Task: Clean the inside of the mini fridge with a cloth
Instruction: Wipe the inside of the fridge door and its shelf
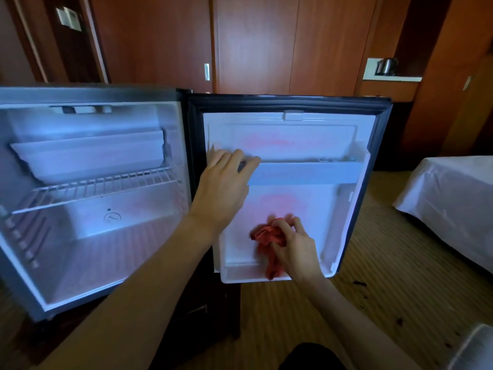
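Count: one white-lined mini fridge (pixel 88 198) with its door swung fully open to the right, one crumpled red cloth (pixel 268 243), two bare hands, one white wire shelf (pixel 98 186) inside the cabinet, one white plastic tray (pixel 88 156) above that shelf, and one pale upper door rail (pixel 306 173).

Left hand (pixel 221 188): it rests on the left end of the upper door rail, fingers curled over the rail's edge and gripping it.

Right hand (pixel 296 248): its fingers are bunched around the red cloth, pressing it against the lower inner panel of the black-edged fridge door (pixel 354 209), just above the white bottom door shelf (pixel 240 273).

Cloth: it lies low on the door's inner face; one end hangs over the bottom door shelf's front lip.

Around: brown wooden wardrobe panels (pixel 256 44) stand behind the fridge; a steel kettle (pixel 386 66) sits on a white ledge at the upper right; a bed in white sheeting (pixel 453 193) stands well to the right, on striped tan carpet (pixel 373 303).

In the way: the left forearm crosses the fridge's hinge side and hides part of the door's lower left edge.

Hard to tell: the fridge's left wall is cut off by the frame; small dark specks on the carpet are too small to identify.
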